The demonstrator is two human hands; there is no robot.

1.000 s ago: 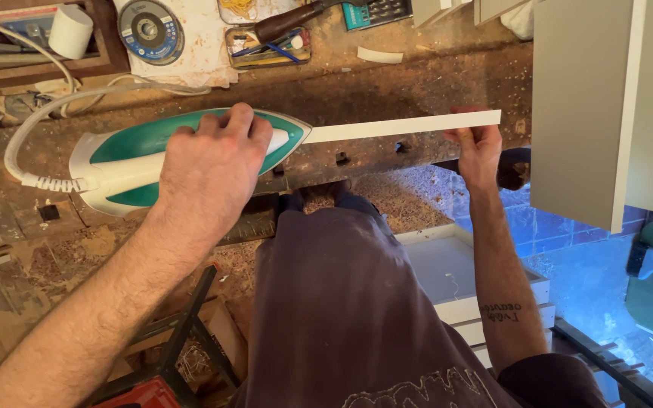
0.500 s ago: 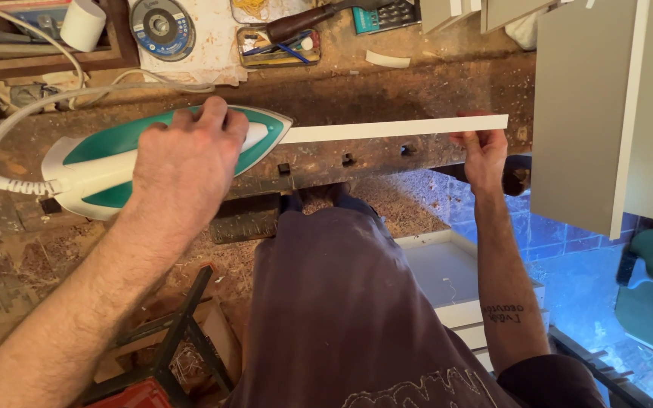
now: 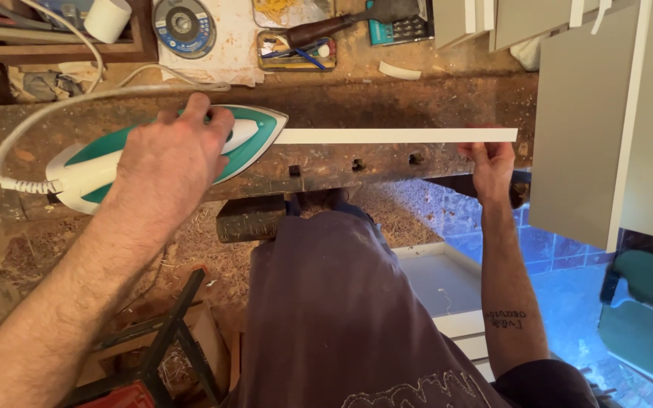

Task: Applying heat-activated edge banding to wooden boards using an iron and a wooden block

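The left hand [image 3: 164, 162] sat clamped over the handle of the green and white plastic clothes iron [image 3: 168, 151], fingers curled down over the far side and thumb out of sight beneath, so a full closed grip. The iron lay flat on the long white edge-banding strip [image 3: 394, 136], nose pointing to three o'clock, its white cord [image 3: 62, 102] looping off toward ten o'clock. That iron looked fairly heavy and rigid, with a hot sole presumably, so the handle was the only sensible place to take it.

The right hand [image 3: 493, 162] was at the strip's three o'clock end, fingertips pressed up against the thin near edge from six o'clock; whether it pinched or merely steadied, I could not tell. The strip itself looked light, thin and bendy, likely to curl or slide if left loose, so holding its free end made sense.

All this rested along the worn, sawdust-covered wooden workbench [image 3: 387, 98]. At twelve o'clock lay a round grey cutting disc [image 3: 184, 26] and a wooden-handled scraper [image 3: 341, 23].
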